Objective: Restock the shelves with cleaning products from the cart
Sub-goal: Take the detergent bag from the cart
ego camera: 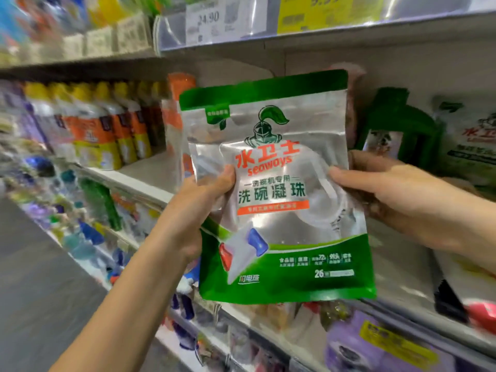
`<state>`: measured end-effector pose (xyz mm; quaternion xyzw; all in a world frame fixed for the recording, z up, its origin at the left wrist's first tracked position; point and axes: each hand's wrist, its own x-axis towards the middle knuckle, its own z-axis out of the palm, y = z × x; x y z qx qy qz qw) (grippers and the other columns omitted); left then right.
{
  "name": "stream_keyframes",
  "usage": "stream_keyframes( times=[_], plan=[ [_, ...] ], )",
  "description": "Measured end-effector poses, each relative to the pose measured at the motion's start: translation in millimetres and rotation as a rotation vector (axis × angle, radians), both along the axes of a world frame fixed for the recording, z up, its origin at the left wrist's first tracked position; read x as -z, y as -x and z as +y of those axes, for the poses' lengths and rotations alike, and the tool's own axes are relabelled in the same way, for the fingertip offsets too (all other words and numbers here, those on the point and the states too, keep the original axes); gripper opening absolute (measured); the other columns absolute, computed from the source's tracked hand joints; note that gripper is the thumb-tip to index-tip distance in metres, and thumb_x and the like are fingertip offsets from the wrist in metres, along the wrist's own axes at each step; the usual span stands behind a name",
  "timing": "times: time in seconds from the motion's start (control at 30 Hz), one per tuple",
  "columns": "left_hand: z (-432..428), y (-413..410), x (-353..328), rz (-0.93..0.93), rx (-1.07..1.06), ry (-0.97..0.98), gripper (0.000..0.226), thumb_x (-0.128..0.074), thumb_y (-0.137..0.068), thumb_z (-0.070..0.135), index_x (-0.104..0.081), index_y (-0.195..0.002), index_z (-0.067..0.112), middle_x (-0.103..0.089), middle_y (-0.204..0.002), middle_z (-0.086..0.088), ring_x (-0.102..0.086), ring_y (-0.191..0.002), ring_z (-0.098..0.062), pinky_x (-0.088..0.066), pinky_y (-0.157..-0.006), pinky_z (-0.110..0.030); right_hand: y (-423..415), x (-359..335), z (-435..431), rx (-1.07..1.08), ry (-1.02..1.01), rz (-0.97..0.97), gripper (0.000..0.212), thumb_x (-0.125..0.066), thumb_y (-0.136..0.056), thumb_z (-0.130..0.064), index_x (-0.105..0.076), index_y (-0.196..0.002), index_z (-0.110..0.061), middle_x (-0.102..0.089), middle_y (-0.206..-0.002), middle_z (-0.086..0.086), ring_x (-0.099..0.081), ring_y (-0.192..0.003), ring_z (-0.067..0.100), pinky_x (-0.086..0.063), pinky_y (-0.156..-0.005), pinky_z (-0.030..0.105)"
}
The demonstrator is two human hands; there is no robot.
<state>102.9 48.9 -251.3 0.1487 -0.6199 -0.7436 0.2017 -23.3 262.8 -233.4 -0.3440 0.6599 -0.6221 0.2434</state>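
Up before the grey metal shelf [397,259], a shiny silver-and-green pouch [276,189] is held upright.
Both edges are pinched by the left hand [198,208] and right hand [375,189], fingers clamped on it; it should be stood in the shelf gap, label facing out.

Bare shelf [145,167] open between yellow-capped bottles [107,135] at left and green jug [397,130] at right. Orange-topped pack [180,84] stands inside gap, left side. Upper shelf [335,38] caps headroom. Pouch [273,189] held in front covers most of gap.
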Motion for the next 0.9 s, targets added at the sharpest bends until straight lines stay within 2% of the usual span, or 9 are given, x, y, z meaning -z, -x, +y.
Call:
stream_keyframes(
  times=[0.07,0.17,0.3,0.4,0.53,0.67,0.73,0.83,0.9],
  plan=[
    [7,-14,-4,0.017,-0.001,0.023,0.032,-0.065,-0.080,0.035,-0.071,-0.097,0.010,-0.074,-0.096,-0.013,-0.071,-0.090,-0.029,-0.052,-0.088,-0.043,-19,-1,8,-0.055,-0.001,-0.037,0.036,-0.073,-0.075,-0.040,-0.070,-0.109,-0.029,-0.072,-0.112,-0.002,-0.069,-0.102,0.017,-0.057,-0.080,0.028],
    [18,-32,-7,0.052,0.032,0.069,0.029,-0.063,-0.086,0.031,-0.070,-0.101,0.006,-0.074,-0.096,-0.013,-0.071,-0.090,-0.027,-0.052,-0.088,-0.041,-52,1,19,-0.047,0.014,-0.026,0.041,-0.077,-0.078,-0.031,-0.065,-0.117,-0.025,-0.072,-0.112,0.001,-0.070,-0.102,0.020,-0.057,-0.077,0.027],
    [33,-63,-14,0.077,0.118,0.070,0.030,-0.062,-0.087,0.030,-0.068,-0.101,0.004,-0.075,-0.091,-0.013,-0.073,-0.081,-0.025,-0.059,-0.075,-0.036,-102,-1,31,0.106,0.170,-0.051,0.039,-0.075,-0.068,-0.020,-0.069,-0.107,-0.020,-0.074,-0.105,0.006,-0.072,-0.094,0.025,-0.059,-0.068,0.029],
    [40,-89,-22,0.104,0.193,0.101,0.027,-0.066,-0.080,0.035,-0.070,-0.090,0.010,-0.074,-0.091,-0.013,-0.071,-0.082,-0.026,-0.056,-0.078,-0.038,-143,-4,37,0.217,0.244,-0.107,0.040,-0.070,-0.071,-0.013,-0.067,-0.111,-0.011,-0.074,-0.102,0.010,-0.073,-0.090,0.025,-0.059,-0.065,0.028],
    [55,-114,-25,0.136,0.330,0.107,0.034,-0.070,-0.072,0.040,-0.071,-0.090,0.012,-0.073,-0.094,-0.014,-0.069,-0.086,-0.031,-0.056,-0.077,-0.042,-197,-7,55,0.395,0.325,-0.123,0.034,-0.066,-0.074,-0.006,-0.065,-0.108,-0.008,-0.075,-0.094,0.012,-0.074,-0.080,0.025,-0.058,-0.057,0.029],
    [82,-128,-28,0.280,0.462,0.066,0.024,-0.077,-0.071,0.039,-0.076,-0.086,0.019,-0.075,-0.093,-0.010,-0.073,-0.082,-0.023,-0.057,-0.063,-0.028,-242,-17,90,0.559,0.381,-0.071,0.029,-0.066,-0.077,-0.005,-0.065,-0.106,-0.006,-0.075,-0.094,0.014,-0.074,-0.080,0.028,-0.057,-0.056,0.030],
    [100,-131,-32,0.348,0.483,0.057,0.036,-0.077,-0.063,0.042,-0.075,-0.094,0.023,-0.075,-0.098,-0.006,-0.073,-0.086,-0.020,-0.056,-0.064,-0.025,-258,-25,110,0.617,0.387,-0.051,0.030,-0.067,-0.078,-0.007,-0.064,-0.107,-0.006,-0.075,-0.095,0.014,-0.073,-0.082,0.029,-0.058,-0.057,0.032],
    [136,-136,-35,0.350,0.540,0.154,0.056,-0.077,-0.059,0.046,-0.065,-0.110,0.026,-0.074,-0.103,0.000,-0.071,-0.093,-0.019,-0.057,-0.068,-0.025,-275,-38,143,0.717,0.411,-0.039,0.036,-0.068,-0.076,-0.009,-0.062,-0.111,-0.004,-0.075,-0.096,0.014,-0.073,-0.083,0.029,-0.059,-0.057,0.035],
    [162,-140,-37,0.343,0.553,0.185,0.057,-0.079,-0.060,0.041,-0.062,-0.112,0.026,-0.074,-0.102,0.001,-0.071,-0.093,-0.020,-0.059,-0.072,-0.029,-283,-43,164,0.749,0.430,-0.048,0.032,-0.066,-0.080,-0.006,-0.061,-0.112,-0.005,-0.075,-0.096,0.014,-0.073,-0.083,0.029,-0.059,-0.056,0.035]
  ],
)
